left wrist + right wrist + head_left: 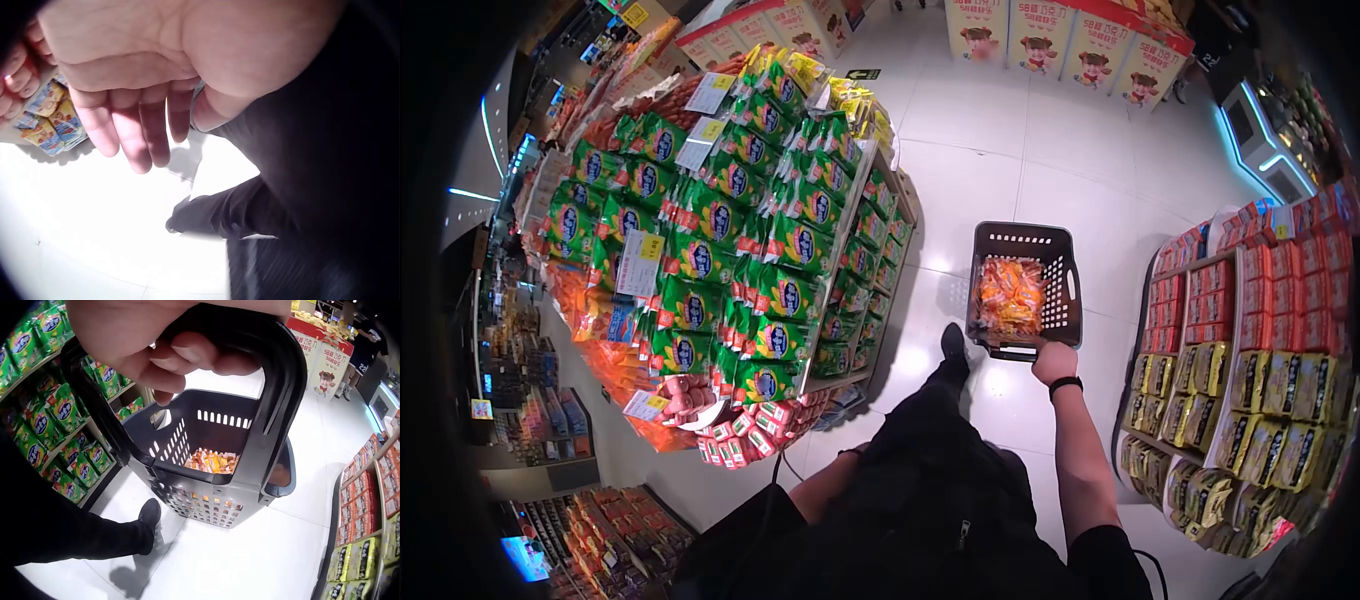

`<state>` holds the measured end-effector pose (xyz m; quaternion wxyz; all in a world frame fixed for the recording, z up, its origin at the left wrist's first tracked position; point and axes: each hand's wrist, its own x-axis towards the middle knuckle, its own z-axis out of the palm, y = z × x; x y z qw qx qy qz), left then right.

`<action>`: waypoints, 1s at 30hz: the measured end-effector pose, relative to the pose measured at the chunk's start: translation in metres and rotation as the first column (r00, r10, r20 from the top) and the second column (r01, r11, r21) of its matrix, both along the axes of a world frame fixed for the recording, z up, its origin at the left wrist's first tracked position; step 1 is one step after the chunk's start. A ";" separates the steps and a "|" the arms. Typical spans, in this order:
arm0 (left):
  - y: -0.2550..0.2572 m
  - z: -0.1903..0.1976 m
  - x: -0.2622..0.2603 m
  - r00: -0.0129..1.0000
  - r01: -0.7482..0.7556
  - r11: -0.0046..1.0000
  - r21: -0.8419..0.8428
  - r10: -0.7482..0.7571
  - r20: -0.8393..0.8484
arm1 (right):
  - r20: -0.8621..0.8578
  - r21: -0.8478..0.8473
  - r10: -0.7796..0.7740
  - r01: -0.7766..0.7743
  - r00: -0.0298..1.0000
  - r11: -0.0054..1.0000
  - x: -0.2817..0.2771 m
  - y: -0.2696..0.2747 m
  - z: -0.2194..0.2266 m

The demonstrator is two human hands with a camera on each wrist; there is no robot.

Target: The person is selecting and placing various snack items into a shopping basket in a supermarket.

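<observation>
My right hand (181, 353) grips the black handle (284, 406) of a dark plastic shopping basket (200, 481), fingers curled round the bar. In the head view the right hand (1055, 362) is at the near end of the basket (1072, 335). Orange and yellow packaged snacks (1012, 293) lie inside it. My left hand (137, 81) hangs beside my leg, palm showing in the left wrist view, fingers loosely extended and holding nothing. In the head view the left hand is hidden behind my body and the display.
A tiered display of green snack bags (740, 220) stands on the left. On the right, a shelf holds red packs (1270, 300) and yellow packs (1270, 460). Printed cartons (1040, 45) line the far aisle, and a person (362, 356) stands beyond them. Pale tiled floor (960, 150) runs between.
</observation>
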<state>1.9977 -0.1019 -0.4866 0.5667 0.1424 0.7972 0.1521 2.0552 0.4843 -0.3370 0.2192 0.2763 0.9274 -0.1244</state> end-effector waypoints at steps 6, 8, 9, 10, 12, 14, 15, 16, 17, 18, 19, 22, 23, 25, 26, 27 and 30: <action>0.130 0.075 -0.132 0.984 0.047 0.997 -0.058 -0.056 -0.167 | 0.171 -0.032 0.038 -0.033 0.984 0.999 -0.088 0.070 0.016; 0.144 0.068 -0.168 0.944 -0.313 0.940 0.133 0.324 -0.065 | 0.190 -0.029 0.049 -0.044 0.981 0.999 -0.117 0.090 0.013; 0.150 0.067 -0.181 0.869 -0.486 0.849 0.207 0.495 0.009 | 0.200 -0.029 0.057 -0.053 0.978 0.998 -0.132 0.098 0.011; 0.159 0.065 -0.193 0.739 -0.672 0.717 0.185 0.667 0.094 | 0.188 -0.023 0.068 -0.065 0.980 0.998 -0.149 0.108 0.008; 0.166 0.068 -0.218 0.738 -0.669 0.716 0.199 0.671 0.066 | 0.169 -0.023 0.094 -0.092 0.981 0.996 -0.187 0.132 0.008; 0.169 0.070 -0.228 0.788 -0.598 0.779 0.188 0.614 -0.039 | 0.135 -0.016 0.116 -0.115 0.984 0.993 -0.216 0.154 0.007; 0.168 0.063 -0.228 0.833 -0.513 0.846 0.149 0.532 -0.154 | 0.115 -0.008 0.124 -0.124 0.986 0.992 -0.233 0.165 0.006; 0.170 0.055 -0.229 0.895 -0.408 0.912 0.039 0.408 -0.182 | 0.095 0.000 0.128 -0.129 0.987 0.992 -0.249 0.177 0.005; 0.172 0.045 -0.228 0.941 -0.294 0.953 -0.076 0.276 -0.195 | 0.073 0.007 0.132 -0.132 0.989 0.991 -0.266 0.190 0.005; 0.165 0.025 -0.216 0.943 -0.271 0.961 -0.056 0.253 -0.214 | 0.031 0.020 0.169 -0.170 0.985 0.985 -0.285 0.204 0.002; 0.162 0.012 -0.214 0.944 -0.246 0.969 -0.039 0.230 -0.235 | 0.016 0.006 0.187 -0.187 0.982 0.982 -0.305 0.219 0.003; 0.193 0.008 -0.235 0.998 -0.049 0.989 -0.141 0.042 -0.054 | -0.016 -0.012 0.236 -0.236 0.972 0.972 -0.366 0.264 0.005; 0.207 0.012 -0.242 0.993 -0.063 0.993 -0.096 0.053 -0.103 | -0.035 -0.012 0.250 -0.250 0.968 0.968 -0.385 0.279 0.002; 0.247 0.014 -0.264 0.986 -0.133 0.984 -0.120 0.119 -0.114 | -0.073 -0.015 0.294 -0.296 0.953 0.955 -0.426 0.309 -0.001; 0.264 0.007 -0.274 0.981 -0.158 0.983 -0.099 0.144 -0.129 | -0.139 -0.031 0.319 -0.326 0.938 0.945 -0.444 0.322 0.003; 0.288 0.019 -0.281 0.975 -0.183 0.980 -0.082 0.170 -0.140 | -0.143 -0.038 0.328 -0.336 0.934 0.941 -0.466 0.335 0.002; 0.371 0.025 -0.315 0.930 -0.367 0.930 0.007 0.367 -0.019 | -0.147 -0.055 0.361 -0.372 0.921 0.927 -0.529 0.370 0.002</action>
